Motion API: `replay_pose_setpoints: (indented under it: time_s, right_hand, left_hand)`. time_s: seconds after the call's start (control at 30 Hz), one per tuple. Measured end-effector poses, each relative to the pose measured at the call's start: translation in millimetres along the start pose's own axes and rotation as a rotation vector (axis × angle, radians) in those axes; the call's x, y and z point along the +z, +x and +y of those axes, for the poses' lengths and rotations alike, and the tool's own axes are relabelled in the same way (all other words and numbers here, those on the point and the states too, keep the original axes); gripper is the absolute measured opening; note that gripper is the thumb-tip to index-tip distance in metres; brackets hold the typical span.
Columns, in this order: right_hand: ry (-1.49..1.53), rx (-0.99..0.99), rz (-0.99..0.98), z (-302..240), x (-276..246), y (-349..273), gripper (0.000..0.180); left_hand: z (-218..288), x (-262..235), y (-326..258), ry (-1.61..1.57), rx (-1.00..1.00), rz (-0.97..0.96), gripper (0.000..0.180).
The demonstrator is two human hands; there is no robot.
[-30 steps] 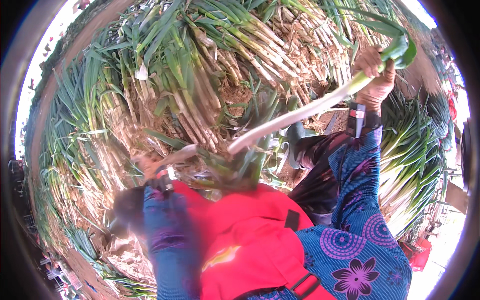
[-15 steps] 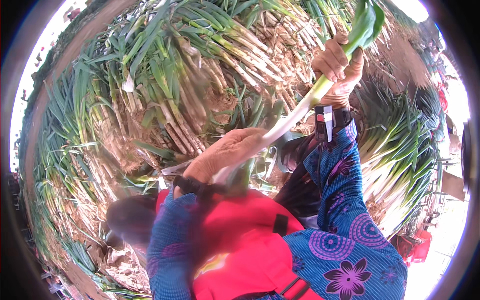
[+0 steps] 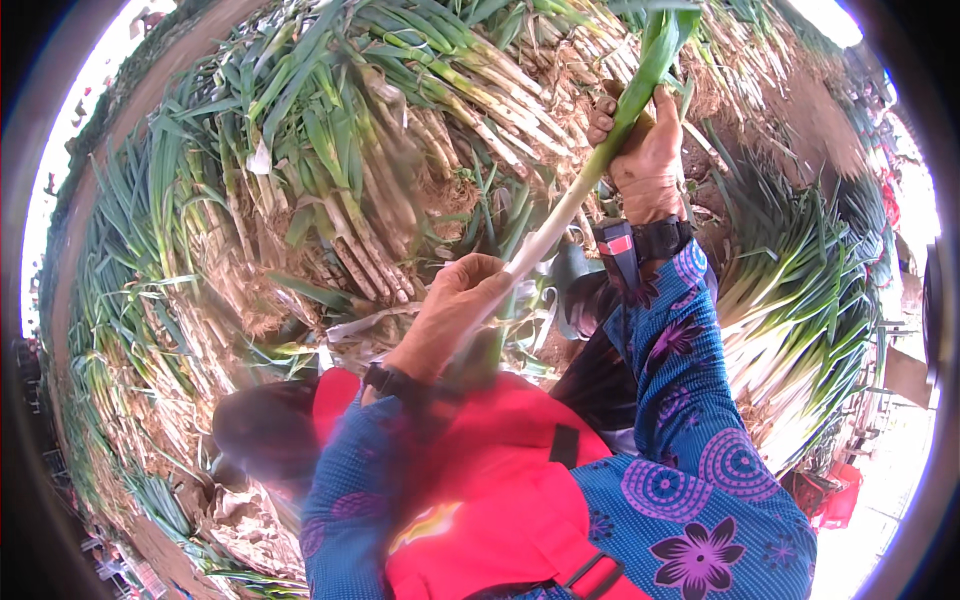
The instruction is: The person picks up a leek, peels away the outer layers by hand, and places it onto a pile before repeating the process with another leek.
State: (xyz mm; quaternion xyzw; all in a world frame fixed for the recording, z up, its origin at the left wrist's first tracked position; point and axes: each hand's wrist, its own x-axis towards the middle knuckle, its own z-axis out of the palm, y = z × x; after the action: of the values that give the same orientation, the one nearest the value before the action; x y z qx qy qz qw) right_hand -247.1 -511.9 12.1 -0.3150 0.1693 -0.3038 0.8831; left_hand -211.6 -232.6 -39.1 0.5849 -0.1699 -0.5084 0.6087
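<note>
A long green onion slants across in front of me, its white end low and its green leaves up at the right. My right hand is wrapped round it where the white shank turns to green, the thumb pointing up along the leaves. Fingertips and thumb of my left hand are pinched at the lower white end; the very tip is hidden by the hand. Under my hands lie scattered pale peelings and leaf scraps.
Piles of untrimmed green onions with dry outer skins and roots spread ahead and to my left. At my right lies a stack of cleaner, whiter ones. A crumpled pale sack is at lower left, a red crate at far right.
The onion has tilted more upright as my right hand moved left and slightly down, turning its grip. My left fingers went from lying along the shank to a pinch at its lower end.
</note>
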Motion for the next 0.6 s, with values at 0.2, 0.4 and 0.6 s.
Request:
replay_pose_setpoints:
  time_s: [0.2,0.4,0.6]
  right_hand:
    - [0.160,0.036,-0.241,6,-4,4,0.065]
    - [0.300,0.063,-0.548,12,-4,10,0.064]
    - [0.289,0.088,-0.524,7,-9,15,0.062]
  left_hand:
    - [-12,-7,-1,-0.192,-0.013,0.012,0.018]
    - [-2,-5,-5,-0.107,-0.008,-0.059,0.016]
    - [4,-5,-15,-0.111,-0.009,-0.056,0.014]
